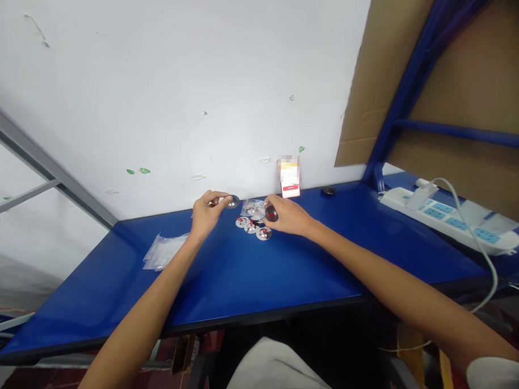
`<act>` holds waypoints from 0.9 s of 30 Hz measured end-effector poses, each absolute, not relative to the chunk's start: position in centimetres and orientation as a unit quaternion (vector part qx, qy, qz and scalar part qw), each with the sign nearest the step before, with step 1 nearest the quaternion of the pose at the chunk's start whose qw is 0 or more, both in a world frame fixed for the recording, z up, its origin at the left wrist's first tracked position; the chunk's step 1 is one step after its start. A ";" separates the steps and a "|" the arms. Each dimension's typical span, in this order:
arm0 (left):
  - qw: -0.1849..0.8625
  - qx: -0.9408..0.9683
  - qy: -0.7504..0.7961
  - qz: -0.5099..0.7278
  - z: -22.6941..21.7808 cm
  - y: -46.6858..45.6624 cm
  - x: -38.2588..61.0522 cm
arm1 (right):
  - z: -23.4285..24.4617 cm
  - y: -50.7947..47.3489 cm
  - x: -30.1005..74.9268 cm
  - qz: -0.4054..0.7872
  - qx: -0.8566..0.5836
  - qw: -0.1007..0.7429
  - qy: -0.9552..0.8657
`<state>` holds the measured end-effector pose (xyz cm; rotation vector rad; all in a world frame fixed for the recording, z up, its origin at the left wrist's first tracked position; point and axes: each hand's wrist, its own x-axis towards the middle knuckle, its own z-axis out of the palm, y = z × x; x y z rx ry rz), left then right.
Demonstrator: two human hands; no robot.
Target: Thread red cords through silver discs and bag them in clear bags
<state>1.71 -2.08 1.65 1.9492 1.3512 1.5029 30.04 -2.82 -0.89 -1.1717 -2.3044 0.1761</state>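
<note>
My left hand [208, 211] pinches a shiny round metal disc [232, 202] by its edge, a little above the blue table. To the right, my right hand [286, 214] has its fingers closed around a dark round disc [271, 213] with a red mark on it. Between the hands lies a small pile of silvery round discs [264, 234], several of them with red parts. Clear plastic packaging [253, 208] is bunched behind the pile, partly hidden by the right hand's fingers.
Clear plastic bags [166, 251] lie on the blue table [256, 285] at the left. A lit phone [289, 177] leans against the white wall. Near it sits a small black round object [328, 190]. A white power strip [450, 219] with a plugged-in cable lies at the right.
</note>
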 end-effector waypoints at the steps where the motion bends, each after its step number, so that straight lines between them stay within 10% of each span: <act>1: 0.182 0.681 0.464 0.536 1.8 -2.2 1.9 | -0.9 -2.8 30.0 0.065 -0.435 0.271 -0.856; 8: 0.386 0.667 0.399 0.498 2.1 -3.5 3.8 | -0.9 -2.9 30.0 0.073 -0.442 0.256 -0.857; 27: 0.459 0.606 0.366 0.537 2.3 -4.1 4.6 | -0.9 -2.9 30.1 0.084 -0.437 0.260 -0.857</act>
